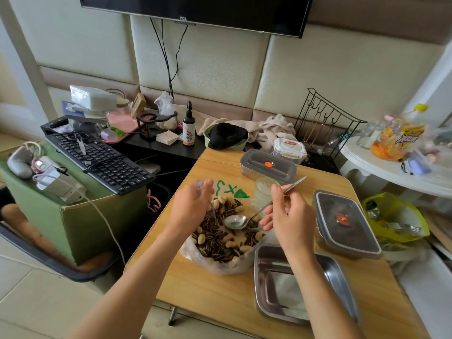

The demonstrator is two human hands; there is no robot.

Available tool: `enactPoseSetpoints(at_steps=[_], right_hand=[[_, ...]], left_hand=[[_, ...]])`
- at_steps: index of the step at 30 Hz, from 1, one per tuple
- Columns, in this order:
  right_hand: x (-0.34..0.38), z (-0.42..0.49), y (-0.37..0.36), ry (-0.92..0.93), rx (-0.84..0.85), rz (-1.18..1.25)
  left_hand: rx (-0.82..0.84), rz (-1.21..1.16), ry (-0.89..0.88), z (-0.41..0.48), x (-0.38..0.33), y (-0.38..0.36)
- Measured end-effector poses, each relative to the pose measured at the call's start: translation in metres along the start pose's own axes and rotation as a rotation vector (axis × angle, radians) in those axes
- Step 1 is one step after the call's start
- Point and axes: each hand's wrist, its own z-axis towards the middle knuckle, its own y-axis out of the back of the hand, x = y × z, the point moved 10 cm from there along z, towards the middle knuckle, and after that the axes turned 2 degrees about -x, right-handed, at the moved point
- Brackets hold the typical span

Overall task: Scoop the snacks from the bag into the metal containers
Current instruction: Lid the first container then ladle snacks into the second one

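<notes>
A clear plastic bag (220,266) full of peanuts and striped sunflower seeds (220,241) lies open on the wooden table (208,294). My left hand (193,206) grips the bag's far left edge and holds it open. My right hand (288,216) pinches the handle of a metal spoon (236,221), whose empty bowl hovers just over the snacks. An open, empty metal container (271,277) sits at the near right, partly under my right forearm.
Two lidded metal containers stand on the table, one at the back (267,165) and one at the right (347,223). A small glass cup (264,189) is behind the bag. A keyboard (100,157) rests on a green box to the left; a white shelf (391,167) holds bottles at the right.
</notes>
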Motion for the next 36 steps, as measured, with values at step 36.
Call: enactPoseSetpoints(at_steps=[36], right_hand=[[0.058, -0.023, -0.027, 0.547, 0.045, -0.234]], left_hand=[[0.124, 0.195, 0.105, -0.021, 0.032, -0.007]])
